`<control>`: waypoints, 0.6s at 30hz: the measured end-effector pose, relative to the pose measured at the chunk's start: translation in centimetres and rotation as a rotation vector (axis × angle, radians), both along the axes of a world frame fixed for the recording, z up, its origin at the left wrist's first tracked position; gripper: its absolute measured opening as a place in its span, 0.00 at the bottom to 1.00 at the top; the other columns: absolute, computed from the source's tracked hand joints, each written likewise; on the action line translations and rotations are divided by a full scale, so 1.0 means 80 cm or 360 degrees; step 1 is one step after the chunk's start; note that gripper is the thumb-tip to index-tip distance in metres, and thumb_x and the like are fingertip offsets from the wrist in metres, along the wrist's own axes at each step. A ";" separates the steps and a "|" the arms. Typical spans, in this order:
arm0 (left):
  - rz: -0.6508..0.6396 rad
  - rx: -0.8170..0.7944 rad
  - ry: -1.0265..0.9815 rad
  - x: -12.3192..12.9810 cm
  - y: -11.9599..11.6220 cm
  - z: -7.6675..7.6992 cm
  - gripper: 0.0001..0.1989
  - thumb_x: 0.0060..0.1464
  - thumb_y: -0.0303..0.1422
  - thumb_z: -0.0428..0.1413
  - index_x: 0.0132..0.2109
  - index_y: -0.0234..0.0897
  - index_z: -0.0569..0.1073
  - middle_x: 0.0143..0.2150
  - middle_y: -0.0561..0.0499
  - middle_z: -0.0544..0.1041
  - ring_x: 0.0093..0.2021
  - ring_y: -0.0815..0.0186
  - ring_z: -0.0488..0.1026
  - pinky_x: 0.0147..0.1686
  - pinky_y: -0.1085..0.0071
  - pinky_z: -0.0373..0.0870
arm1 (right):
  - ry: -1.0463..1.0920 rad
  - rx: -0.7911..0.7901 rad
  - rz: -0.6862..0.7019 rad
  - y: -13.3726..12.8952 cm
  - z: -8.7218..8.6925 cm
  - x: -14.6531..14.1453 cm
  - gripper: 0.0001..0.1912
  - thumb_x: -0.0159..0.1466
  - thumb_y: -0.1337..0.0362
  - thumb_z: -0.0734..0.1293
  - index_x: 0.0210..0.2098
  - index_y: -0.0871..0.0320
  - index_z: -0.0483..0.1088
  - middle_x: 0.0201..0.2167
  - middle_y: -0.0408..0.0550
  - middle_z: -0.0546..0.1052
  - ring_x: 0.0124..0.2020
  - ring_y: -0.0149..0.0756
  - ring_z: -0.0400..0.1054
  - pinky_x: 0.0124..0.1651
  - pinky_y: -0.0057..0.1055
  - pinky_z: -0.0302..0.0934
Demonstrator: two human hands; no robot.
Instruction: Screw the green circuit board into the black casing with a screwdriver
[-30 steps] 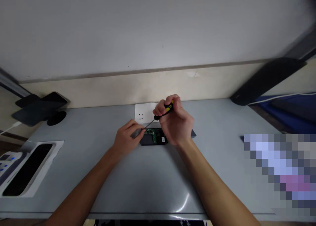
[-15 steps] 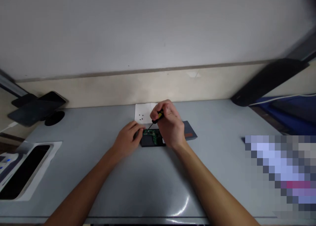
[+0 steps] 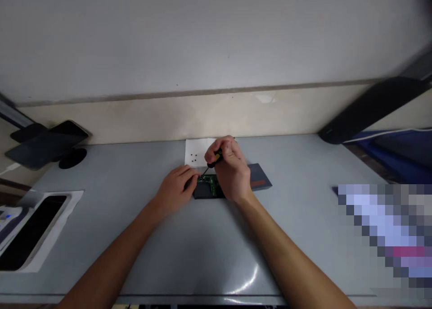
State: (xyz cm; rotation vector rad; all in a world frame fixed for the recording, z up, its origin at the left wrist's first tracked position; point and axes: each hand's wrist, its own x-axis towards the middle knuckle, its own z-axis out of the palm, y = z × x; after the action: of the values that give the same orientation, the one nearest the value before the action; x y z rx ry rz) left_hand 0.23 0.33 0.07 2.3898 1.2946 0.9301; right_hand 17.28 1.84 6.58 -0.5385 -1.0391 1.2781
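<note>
In the middle of the desk lies an opened flat black device [image 3: 203, 191] with a green circuit board [image 3: 213, 185] showing. My left hand [image 3: 176, 187] grips the device's left end, thumb and fingers close together at its upper left corner. A screwdriver [image 3: 218, 156] with a black and yellow handle is wrapped in the fingers of my right hand [image 3: 234, 171]. Its thin shaft slants down left to the board's upper edge, near my left fingertips; the exact tip contact is too small to tell. My right hand covers the device's right part.
Several tiny dark screws [image 3: 193, 157] lie on white paper [image 3: 197, 145] behind the device. A dark grey flat piece [image 3: 259, 176] sits right of my right hand. A phone [image 3: 33, 232] rests far left, a tablet-like screen on a stand [image 3: 50, 142] behind it.
The camera view has shifted slightly. Both hands keep their places on the device and the screwdriver, whose shaft still points at the board's upper edge.
</note>
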 end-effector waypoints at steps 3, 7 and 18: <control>0.0004 -0.0014 0.0002 0.000 0.000 0.001 0.11 0.69 0.29 0.49 0.48 0.41 0.76 0.42 0.50 0.77 0.43 0.63 0.75 0.46 0.63 0.72 | 0.0012 0.0000 0.0003 -0.001 0.001 -0.002 0.15 0.70 0.51 0.64 0.31 0.52 0.67 0.27 0.44 0.65 0.30 0.36 0.59 0.38 0.35 0.57; -0.0005 -0.0015 0.0019 0.001 0.000 0.003 0.10 0.68 0.28 0.49 0.48 0.41 0.76 0.43 0.50 0.77 0.43 0.63 0.74 0.46 0.62 0.72 | 0.0012 0.0042 0.0015 -0.001 -0.002 -0.004 0.14 0.71 0.54 0.64 0.31 0.53 0.69 0.28 0.44 0.66 0.31 0.35 0.60 0.38 0.35 0.56; 0.0005 -0.0015 0.0074 0.001 0.002 -0.002 0.11 0.67 0.28 0.50 0.49 0.41 0.75 0.44 0.50 0.77 0.45 0.62 0.75 0.48 0.61 0.72 | -0.0174 0.0112 0.0106 -0.003 -0.001 -0.003 0.10 0.67 0.57 0.71 0.34 0.54 0.68 0.28 0.41 0.72 0.31 0.32 0.64 0.36 0.32 0.57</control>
State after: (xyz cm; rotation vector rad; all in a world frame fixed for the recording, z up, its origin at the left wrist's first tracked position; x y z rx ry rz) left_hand 0.27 0.49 -0.06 2.4168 1.3164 0.8723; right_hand 17.05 1.58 6.50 -0.5280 -1.1975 1.2767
